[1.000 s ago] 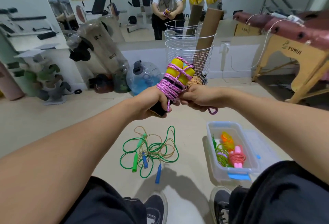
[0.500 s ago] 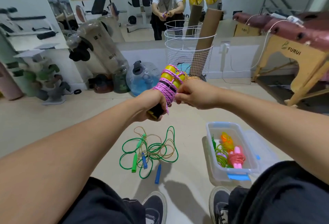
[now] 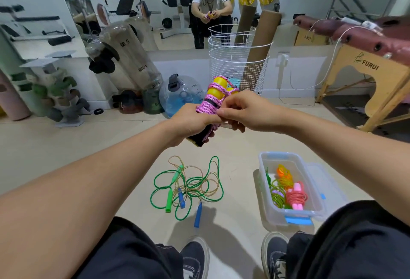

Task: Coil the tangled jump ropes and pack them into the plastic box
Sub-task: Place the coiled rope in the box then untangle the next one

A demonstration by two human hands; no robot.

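The left hand (image 3: 190, 123) still grips the pink rope (image 3: 209, 106) bundle; the right hand (image 3: 241, 110) has moved in, fingers pinching the loose end; nearly ready for the box (image 3: 310, 212)

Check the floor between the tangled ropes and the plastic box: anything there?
Head view: bare floor separates the tangled ropes from the plastic box.

Your left hand (image 3: 195, 121) hides the middle of the pink rope bundle (image 3: 210, 105). Your right hand (image 3: 241, 110) covers its far side, and your knee cuts off a corner of the plastic box (image 3: 310, 192).
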